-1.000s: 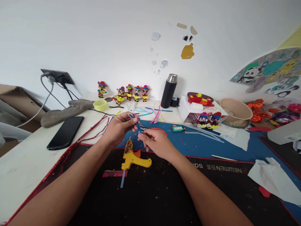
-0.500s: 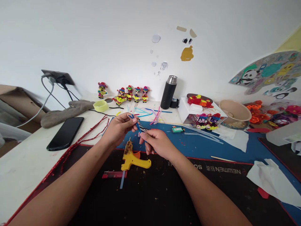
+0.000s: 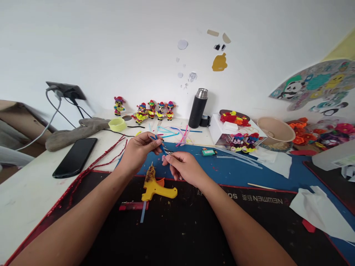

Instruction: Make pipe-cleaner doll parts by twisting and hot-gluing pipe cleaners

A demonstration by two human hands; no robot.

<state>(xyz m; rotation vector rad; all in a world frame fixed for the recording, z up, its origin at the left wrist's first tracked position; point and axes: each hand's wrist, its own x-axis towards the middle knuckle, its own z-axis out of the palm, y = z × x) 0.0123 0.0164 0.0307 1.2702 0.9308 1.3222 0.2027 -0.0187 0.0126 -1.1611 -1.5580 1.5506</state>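
Observation:
A bent blue pipe cleaner [image 3: 162, 149] is held up above the mat, between my two hands. My left hand [image 3: 142, 147] is closed, pinching it between thumb and fingers. My right hand [image 3: 183, 165] is closed too, thumb and index finger on its lower end, which the fingers partly hide. Just below my hands lies a yellow hot glue gun [image 3: 158, 190], nozzle pointing away, with a clear glue stick [image 3: 143, 212] protruding from its back. Beside the gun rests a red cutter-like tool [image 3: 130, 206], partly under it.
Several pipe-cleaner figures [image 3: 152, 111] stand along the wall. A black thermos [image 3: 198, 109] is behind my hands. Red tinsel stems [image 3: 91, 166] and a phone [image 3: 74, 157] lie at left. To the right are a white box [image 3: 215, 131], a bowl [image 3: 277, 129] and crumpled paper [image 3: 316, 210].
The blue end that showed below my right fingers is now out of sight. My left hand keeps its pinch. The whole view has shifted slightly.

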